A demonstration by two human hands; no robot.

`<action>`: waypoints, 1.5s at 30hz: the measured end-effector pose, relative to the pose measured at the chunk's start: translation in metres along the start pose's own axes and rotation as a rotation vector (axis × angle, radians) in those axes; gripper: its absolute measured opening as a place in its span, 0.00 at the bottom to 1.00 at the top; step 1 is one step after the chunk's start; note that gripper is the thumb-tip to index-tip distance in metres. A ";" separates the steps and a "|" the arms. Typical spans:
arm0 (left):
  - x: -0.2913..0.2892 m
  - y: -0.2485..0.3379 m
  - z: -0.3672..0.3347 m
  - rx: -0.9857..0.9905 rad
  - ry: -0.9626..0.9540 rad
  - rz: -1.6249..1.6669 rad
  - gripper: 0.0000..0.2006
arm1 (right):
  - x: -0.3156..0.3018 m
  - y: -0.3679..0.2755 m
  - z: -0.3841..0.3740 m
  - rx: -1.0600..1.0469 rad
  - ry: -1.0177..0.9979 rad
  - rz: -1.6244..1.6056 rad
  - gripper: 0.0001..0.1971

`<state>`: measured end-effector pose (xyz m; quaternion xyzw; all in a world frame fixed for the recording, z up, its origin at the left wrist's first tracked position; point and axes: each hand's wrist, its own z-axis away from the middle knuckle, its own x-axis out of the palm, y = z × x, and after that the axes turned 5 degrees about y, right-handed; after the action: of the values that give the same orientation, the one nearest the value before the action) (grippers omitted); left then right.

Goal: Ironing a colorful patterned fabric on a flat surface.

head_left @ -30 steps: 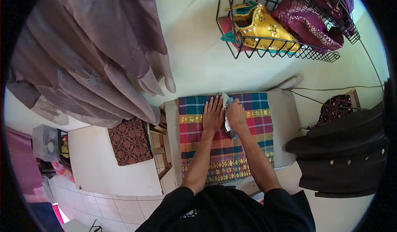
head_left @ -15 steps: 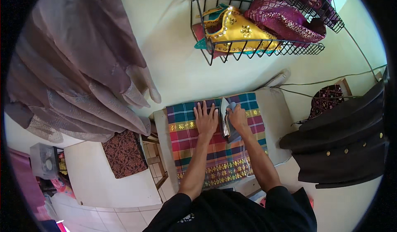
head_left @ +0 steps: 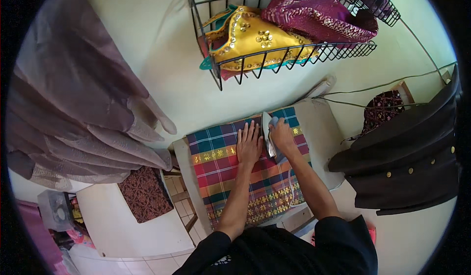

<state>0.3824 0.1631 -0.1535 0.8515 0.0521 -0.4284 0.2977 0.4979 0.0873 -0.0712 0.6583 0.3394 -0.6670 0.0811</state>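
Observation:
A plaid cloth (head_left: 216, 169) in teal, red, purple and orange, with gold motifs, lies spread over a padded beige ironing surface (head_left: 321, 123). My right hand (head_left: 281, 136) is wrapped round the handle of a clothes iron (head_left: 269, 140), which rests on the cloth near its far edge with its tip pointing away from me. Just left of the iron, my left hand (head_left: 249, 145) lies flat on the cloth, fingers stretched out. The iron's pale cord runs down over the cloth beside my right forearm.
Above the far side hangs a black wire basket (head_left: 265, 59) holding yellow and purple garments. Mauve draped cloth (head_left: 88, 98) hangs at the left, a dark buttoned garment (head_left: 402, 162) at the right. A folded brown patterned cloth (head_left: 144, 194) lies on a white table (head_left: 108, 221).
The view has shifted a little. My left hand has slid slightly right, closer to the iron. My right hand still grips the iron near the cloth's far edge.

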 end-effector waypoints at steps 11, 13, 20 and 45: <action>-0.004 -0.002 0.002 -0.037 -0.055 -0.056 0.26 | -0.014 0.019 -0.018 0.061 0.035 0.045 0.18; -0.003 0.001 -0.002 -0.016 -0.058 -0.065 0.25 | -0.016 0.027 -0.027 0.035 0.049 0.064 0.19; -0.003 -0.003 -0.003 -0.038 -0.075 -0.069 0.25 | -0.015 0.030 -0.014 0.194 0.070 0.032 0.19; -0.108 -0.037 0.120 0.095 -0.136 -0.219 0.23 | -0.040 0.089 0.047 -0.147 -0.167 0.065 0.18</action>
<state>0.2184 0.1454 -0.1436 0.8228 0.1041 -0.5172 0.2113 0.5136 -0.0194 -0.0693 0.6035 0.3581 -0.6897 0.1788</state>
